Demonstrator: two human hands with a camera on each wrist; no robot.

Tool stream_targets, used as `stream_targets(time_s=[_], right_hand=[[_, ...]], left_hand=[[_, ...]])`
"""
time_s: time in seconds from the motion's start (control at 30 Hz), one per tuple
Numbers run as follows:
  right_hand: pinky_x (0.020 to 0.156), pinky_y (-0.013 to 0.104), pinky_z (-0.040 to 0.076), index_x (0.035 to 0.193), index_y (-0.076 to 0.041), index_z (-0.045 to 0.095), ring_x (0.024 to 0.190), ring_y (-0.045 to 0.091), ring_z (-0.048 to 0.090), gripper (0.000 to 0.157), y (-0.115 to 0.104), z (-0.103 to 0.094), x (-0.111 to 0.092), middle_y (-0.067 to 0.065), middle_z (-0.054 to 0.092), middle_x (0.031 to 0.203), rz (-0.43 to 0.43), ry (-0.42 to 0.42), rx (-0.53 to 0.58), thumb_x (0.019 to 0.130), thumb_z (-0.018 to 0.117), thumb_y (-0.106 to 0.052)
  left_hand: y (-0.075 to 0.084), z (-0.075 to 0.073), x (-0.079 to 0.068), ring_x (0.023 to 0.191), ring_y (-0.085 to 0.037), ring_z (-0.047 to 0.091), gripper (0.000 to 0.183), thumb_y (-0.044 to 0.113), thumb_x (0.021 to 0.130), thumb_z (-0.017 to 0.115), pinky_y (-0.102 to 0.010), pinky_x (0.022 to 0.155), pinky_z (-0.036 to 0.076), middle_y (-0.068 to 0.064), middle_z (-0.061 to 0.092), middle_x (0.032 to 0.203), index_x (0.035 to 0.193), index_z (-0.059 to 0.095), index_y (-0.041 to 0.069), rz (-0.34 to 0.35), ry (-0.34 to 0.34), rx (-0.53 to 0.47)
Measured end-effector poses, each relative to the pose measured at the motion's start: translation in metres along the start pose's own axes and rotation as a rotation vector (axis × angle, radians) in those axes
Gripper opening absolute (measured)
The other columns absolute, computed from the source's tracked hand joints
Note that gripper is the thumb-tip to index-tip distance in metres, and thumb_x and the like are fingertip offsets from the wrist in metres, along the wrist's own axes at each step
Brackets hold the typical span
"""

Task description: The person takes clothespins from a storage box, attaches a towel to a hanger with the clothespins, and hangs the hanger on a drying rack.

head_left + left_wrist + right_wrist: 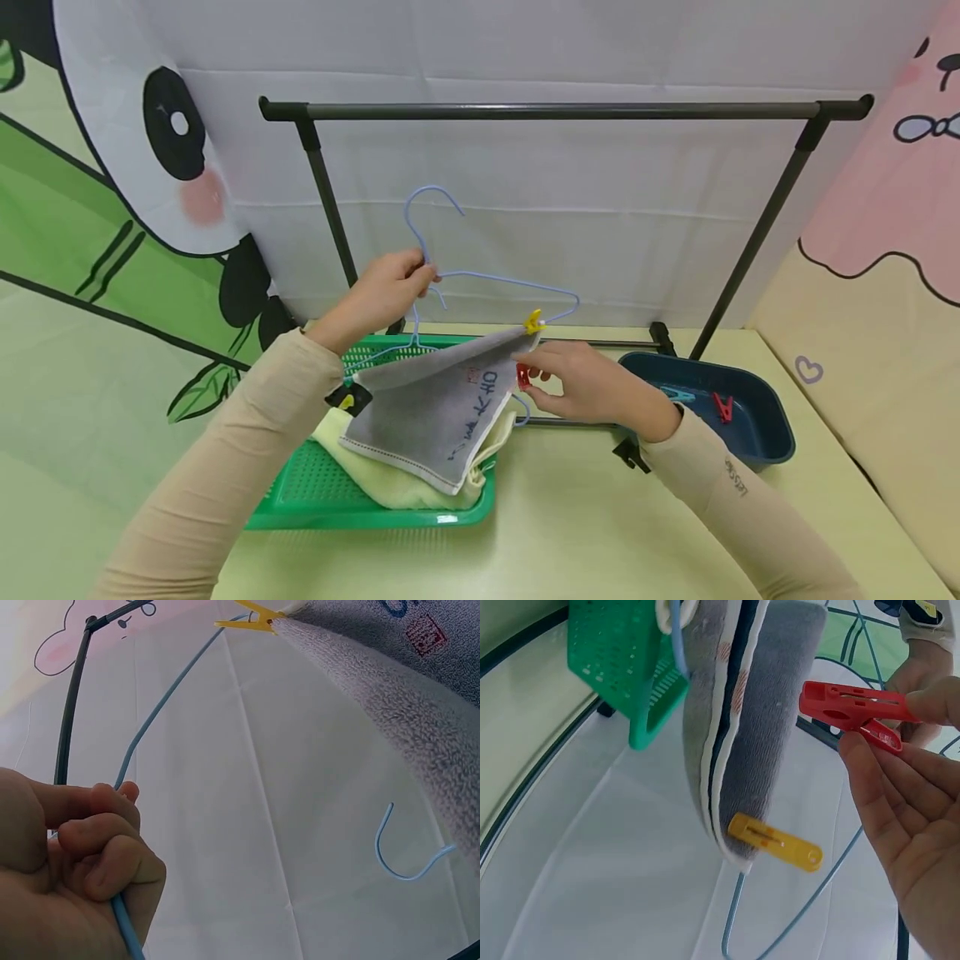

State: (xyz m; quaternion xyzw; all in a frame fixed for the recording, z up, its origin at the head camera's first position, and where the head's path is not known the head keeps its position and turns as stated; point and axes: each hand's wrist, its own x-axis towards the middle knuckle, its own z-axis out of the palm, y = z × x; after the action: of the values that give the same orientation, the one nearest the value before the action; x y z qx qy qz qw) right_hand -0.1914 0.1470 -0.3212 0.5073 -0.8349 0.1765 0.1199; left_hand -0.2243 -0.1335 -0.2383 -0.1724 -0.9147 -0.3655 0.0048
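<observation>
My left hand (pixel 386 292) grips a light blue wire hanger (pixel 510 281) just below its hook, fingers curled round the wire in the left wrist view. A grey towel (pixel 438 396) with dark lettering hangs from the hanger. One yellow clothespin (pixel 533 322) clamps the towel's upper right corner to the wire. Between thumb and fingertips, my right hand (pixel 573 379) pinches a red clothespin (pixel 855 709). In the head view this pin is close to the towel's right edge; the right wrist view shows it apart from the yellow one.
Under the towel, a green basket (pixel 375 518) holds a pale yellow cloth (pixel 405 492) and another blue hanger (pixel 390 354). A dark blue bin (pixel 776 417) at right contains several clothespins, one a red clothespin (pixel 722 408). Behind stands a black rack (pixel 562 112).
</observation>
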Motion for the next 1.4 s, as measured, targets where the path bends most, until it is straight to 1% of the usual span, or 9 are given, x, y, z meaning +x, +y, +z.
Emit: stream_targets(time_s=[0.13,0.3,0.47,0.67,0.8,0.9,1.07,1.2,1.4], right_hand=[[0.076,0.029,0.05,0.124,0.002,0.059,0.091,0.016,0.062,0.041,-0.005,0.004,0.007,0.007,0.065,0.111,-0.005,-0.001,0.008,0.088,0.066,-0.015],[0.077,0.029,0.049,0.118,-0.002,0.063,0.091,0.014,0.06,0.034,-0.008,0.009,0.014,0.004,0.064,0.108,-0.041,0.034,0.021,0.088,0.066,-0.018],[0.075,0.026,0.048,0.114,-0.003,0.065,0.089,0.014,0.059,0.031,-0.011,0.014,0.021,0.003,0.063,0.106,-0.096,0.081,0.029,0.087,0.067,-0.02],[0.072,0.024,0.047,0.113,-0.003,0.064,0.086,0.013,0.058,0.03,-0.014,0.019,0.03,0.003,0.063,0.106,-0.073,0.029,0.079,0.087,0.064,-0.017],[0.073,0.023,0.047,0.11,-0.005,0.064,0.084,0.009,0.056,0.026,-0.016,0.023,0.036,-0.001,0.062,0.102,-0.071,-0.006,0.107,0.086,0.063,-0.015],[0.073,0.021,0.046,0.106,-0.007,0.063,0.082,0.005,0.054,0.022,-0.017,0.026,0.04,-0.004,0.061,0.097,-0.081,-0.011,0.117,0.085,0.062,-0.014],[0.072,0.019,0.044,0.105,-0.007,0.063,0.08,0.005,0.053,0.02,-0.018,0.028,0.047,-0.004,0.061,0.094,-0.121,0.001,0.11,0.087,0.062,-0.015],[0.077,0.021,0.045,0.111,-0.004,0.062,0.086,0.01,0.057,0.023,-0.019,0.03,0.052,-0.001,0.061,0.099,-0.146,0.01,0.098,0.089,0.063,-0.012],[0.09,0.025,0.043,0.118,-0.002,0.057,0.1,0.016,0.057,0.027,-0.022,0.034,0.058,0.004,0.061,0.111,-0.141,0.02,0.068,0.093,0.061,-0.009]], left_hand=[[-0.001,0.002,0.0,0.054,-0.018,0.032,0.03,0.027,0.103,0.039,-0.03,0.051,0.03,-0.01,0.057,0.088,0.09,0.055,0.005,0.006,-0.005,-0.008],[-0.002,0.006,0.0,0.049,-0.015,0.03,0.034,0.027,0.104,0.038,-0.027,0.045,0.03,-0.008,0.058,0.087,0.086,0.056,0.004,0.013,-0.025,-0.003],[-0.001,0.01,-0.001,0.049,-0.015,0.031,0.031,0.027,0.103,0.039,-0.027,0.046,0.031,-0.008,0.05,0.075,0.093,0.059,0.005,-0.005,-0.041,-0.014],[-0.002,0.013,0.0,0.049,-0.015,0.031,0.032,0.027,0.103,0.04,-0.026,0.047,0.03,-0.007,0.049,0.073,0.091,0.059,0.005,-0.002,-0.051,-0.017],[-0.006,0.014,0.0,0.046,-0.014,0.029,0.032,0.027,0.104,0.039,-0.026,0.045,0.029,-0.005,0.043,0.066,0.099,0.062,0.005,-0.009,-0.067,-0.027],[-0.007,0.014,-0.001,0.045,-0.014,0.029,0.032,0.027,0.103,0.039,-0.026,0.044,0.028,-0.006,0.043,0.065,0.104,0.062,0.005,-0.02,-0.076,-0.041],[-0.007,0.015,0.0,0.046,-0.014,0.03,0.032,0.027,0.103,0.039,-0.025,0.045,0.028,-0.007,0.046,0.069,0.104,0.062,0.006,-0.032,-0.089,-0.044],[-0.007,0.016,0.001,0.047,-0.015,0.031,0.032,0.028,0.104,0.038,-0.026,0.046,0.029,-0.007,0.045,0.069,0.108,0.062,0.007,-0.041,-0.102,-0.052],[-0.009,0.019,0.002,0.052,-0.016,0.03,0.032,0.025,0.104,0.037,-0.026,0.049,0.028,-0.007,0.043,0.072,0.11,0.062,0.006,-0.057,-0.106,-0.076]])
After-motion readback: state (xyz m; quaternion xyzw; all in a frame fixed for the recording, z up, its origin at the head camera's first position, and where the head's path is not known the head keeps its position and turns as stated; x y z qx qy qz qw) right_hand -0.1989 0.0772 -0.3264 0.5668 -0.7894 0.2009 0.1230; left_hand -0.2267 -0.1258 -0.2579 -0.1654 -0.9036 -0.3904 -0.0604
